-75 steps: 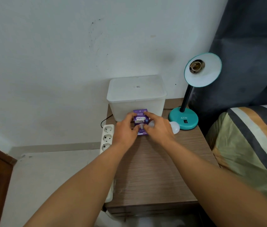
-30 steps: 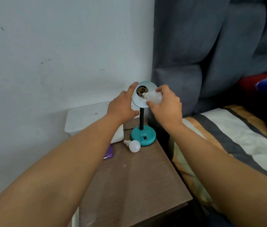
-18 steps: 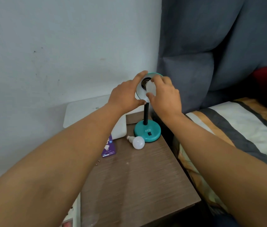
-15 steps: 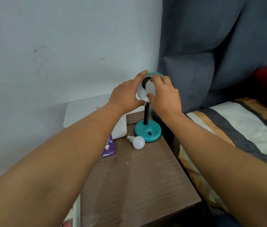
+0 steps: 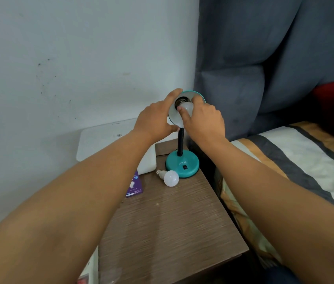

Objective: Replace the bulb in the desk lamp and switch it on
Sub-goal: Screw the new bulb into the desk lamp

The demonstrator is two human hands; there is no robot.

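Fingers (image 5: 183, 113) of the right hand (image 5: 205, 121) are closed around the white bulb (image 5: 187, 107) at the socket inside the teal lamp shade (image 5: 200, 97), whose rim is gripped by the left hand (image 5: 155, 119), while a second bulb (image 5: 170, 178) is left lying on the nightstand (image 5: 172, 222) just beside the lamp base (image 5: 182, 163)

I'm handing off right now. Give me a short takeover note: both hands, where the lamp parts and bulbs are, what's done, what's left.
Left hand: gripping the rim of the lamp shade, steadying it.
Right hand: closed on the new bulb, its base at the socket; how far it is threaded can't be seen.
Spare bulb lies on the nightstand beside the lamp base; purple bulb box lies flat to its left.
Done: bulb unboxed and brought to the socket.
Left: finish seating the bulb, then press the switch on the base.
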